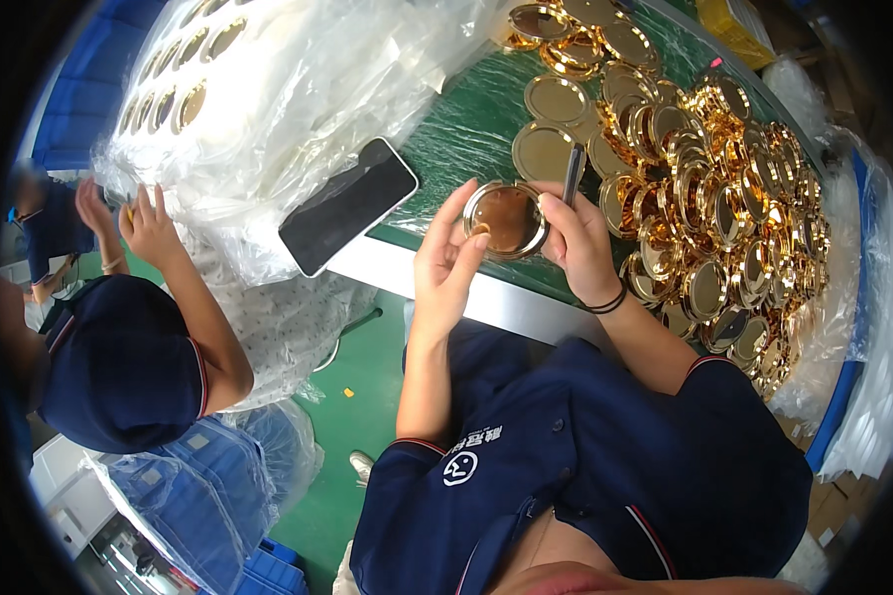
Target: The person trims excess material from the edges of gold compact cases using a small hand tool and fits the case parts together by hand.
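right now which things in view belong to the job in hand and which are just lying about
Likely in the job:
- round case, between left hand and right hand
- dark pen-like tool, in the right hand
- gold heap

Seemingly lying about:
- phone
- yellow scrap

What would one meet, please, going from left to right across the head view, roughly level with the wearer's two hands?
A co-worker's hands, the dark-screened phone, the wearer's left hand, the round gold case, the wearer's right hand, the heap of gold round pieces.
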`<state>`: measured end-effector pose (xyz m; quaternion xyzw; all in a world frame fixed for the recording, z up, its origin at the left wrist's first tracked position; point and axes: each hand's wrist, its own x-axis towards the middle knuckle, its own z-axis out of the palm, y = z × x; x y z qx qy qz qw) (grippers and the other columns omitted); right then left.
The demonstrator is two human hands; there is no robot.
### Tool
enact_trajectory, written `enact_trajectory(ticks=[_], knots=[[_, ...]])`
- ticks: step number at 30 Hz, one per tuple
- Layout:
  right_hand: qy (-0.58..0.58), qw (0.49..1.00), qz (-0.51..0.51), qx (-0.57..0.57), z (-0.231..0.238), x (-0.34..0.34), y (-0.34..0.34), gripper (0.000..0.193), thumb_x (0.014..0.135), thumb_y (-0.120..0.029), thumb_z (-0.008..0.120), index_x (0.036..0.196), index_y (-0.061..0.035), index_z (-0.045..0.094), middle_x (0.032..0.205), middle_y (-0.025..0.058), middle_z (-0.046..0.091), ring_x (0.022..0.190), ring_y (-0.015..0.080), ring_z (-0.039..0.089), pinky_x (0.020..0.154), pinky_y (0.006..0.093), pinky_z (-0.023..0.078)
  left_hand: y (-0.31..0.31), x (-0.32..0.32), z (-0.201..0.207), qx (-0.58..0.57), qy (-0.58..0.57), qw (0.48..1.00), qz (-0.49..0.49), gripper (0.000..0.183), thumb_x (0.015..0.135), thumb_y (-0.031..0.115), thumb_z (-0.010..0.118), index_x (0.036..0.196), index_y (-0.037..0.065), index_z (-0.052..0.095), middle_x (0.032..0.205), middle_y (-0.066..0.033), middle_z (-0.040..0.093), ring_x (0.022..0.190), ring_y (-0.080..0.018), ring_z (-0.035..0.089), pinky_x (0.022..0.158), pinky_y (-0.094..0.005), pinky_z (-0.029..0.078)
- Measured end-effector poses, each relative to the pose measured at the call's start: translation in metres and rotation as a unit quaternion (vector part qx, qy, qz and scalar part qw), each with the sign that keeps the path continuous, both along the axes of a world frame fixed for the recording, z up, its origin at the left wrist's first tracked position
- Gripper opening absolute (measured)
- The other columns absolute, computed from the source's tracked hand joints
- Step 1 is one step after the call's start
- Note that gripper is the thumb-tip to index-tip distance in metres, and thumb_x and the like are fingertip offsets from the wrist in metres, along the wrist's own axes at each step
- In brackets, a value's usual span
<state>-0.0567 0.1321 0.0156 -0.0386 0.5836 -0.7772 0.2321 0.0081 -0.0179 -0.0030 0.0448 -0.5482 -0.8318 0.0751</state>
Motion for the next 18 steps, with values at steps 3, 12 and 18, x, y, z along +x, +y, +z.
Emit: enact_trajectory(ticks=[3, 12, 18], knots=[[0.005, 1.000, -0.001, -0.001, 0.001, -0.001, 0.000, 0.029, 0.092, -0.021, 0.049, 0.110, 0.0000, 0.058, 0.054, -0.0055, 0.043, 0.044, 0.0007, 0.036, 0.041, 0.0168, 0.029, 0.002, -0.001, 0.005, 0.043, 0.001, 0.999, -0.009, 0.060, 0.087, -0.001, 0.054, 0.139, -0.001, 0.024, 0.112, -0.0115, 0.059, 0.098, -0.0138, 0.057, 0.087, -0.0241, 0.042], [-0.016, 1.000, -0.010, -0.006, -0.002, 0.000, 0.000, 0.029, 0.092, -0.021, 0.049, 0.110, -0.0005, 0.058, 0.053, -0.0054, 0.043, 0.042, 0.0006, 0.036, 0.039, 0.0169, 0.027, -0.001, -0.002, 0.005, -0.018, 0.055, 0.997, -0.040, 0.068, 0.081, -0.008, 0.055, 0.140, -0.001, 0.022, 0.126, -0.0128, 0.050, 0.107, -0.0166, 0.054, 0.090, -0.0277, 0.043], [0.009, 1.000, 0.005, 0.011, 0.003, 0.003, -0.005, 0.028, 0.092, -0.019, 0.050, 0.109, 0.0000, 0.059, 0.055, -0.0052, 0.045, 0.044, 0.0003, 0.038, 0.040, 0.0162, 0.028, -0.001, -0.003, -0.004, 0.090, 0.007, 0.995, 0.046, 0.050, 0.089, 0.004, 0.050, 0.136, -0.002, 0.032, 0.121, -0.0115, 0.054, 0.103, -0.0153, 0.055, 0.091, -0.0268, 0.041]])
